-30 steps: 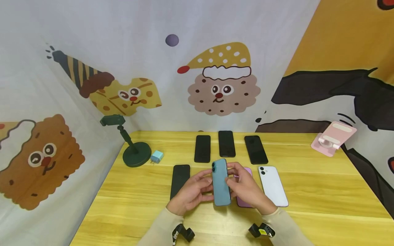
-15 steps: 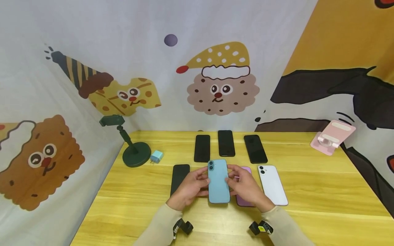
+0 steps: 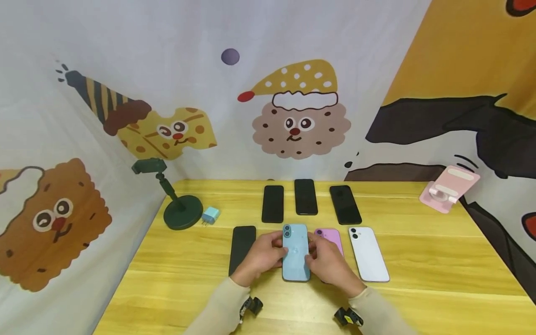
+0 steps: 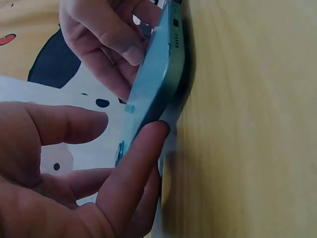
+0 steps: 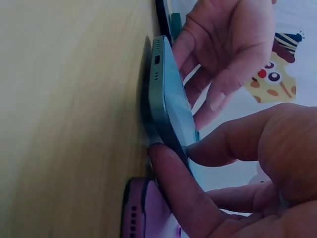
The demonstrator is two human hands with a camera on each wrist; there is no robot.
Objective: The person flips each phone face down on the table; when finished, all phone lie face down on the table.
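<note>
A light blue smartphone (image 3: 295,260), back upward, is low over the table between both hands. My right hand (image 3: 328,260) pinches its right edge; thumb and forefinger meet the phone in the right wrist view. My left hand (image 3: 261,253) has fingers along the left edge, and its thumb (image 4: 81,124) stands off the phone in the left wrist view. Whether the far end touches the tabletop, I cannot tell. Partly under my right hand lies a pink smartphone (image 3: 332,236). A black smartphone (image 3: 242,244) lies beside my left hand, and a white smartphone (image 3: 370,256) farther right.
Three dark smartphones lie in a back row: left (image 3: 273,204), middle (image 3: 306,197) and right (image 3: 345,204). A dark green stand (image 3: 183,211) and a blue charger plug (image 3: 211,215) are at the left. A pink phone stand (image 3: 450,188) occupies the back right.
The blue smartphone was tilted and higher between the hands. It has turned flatter, back up, and come down toward the table. My left thumb has drawn off its edge.
</note>
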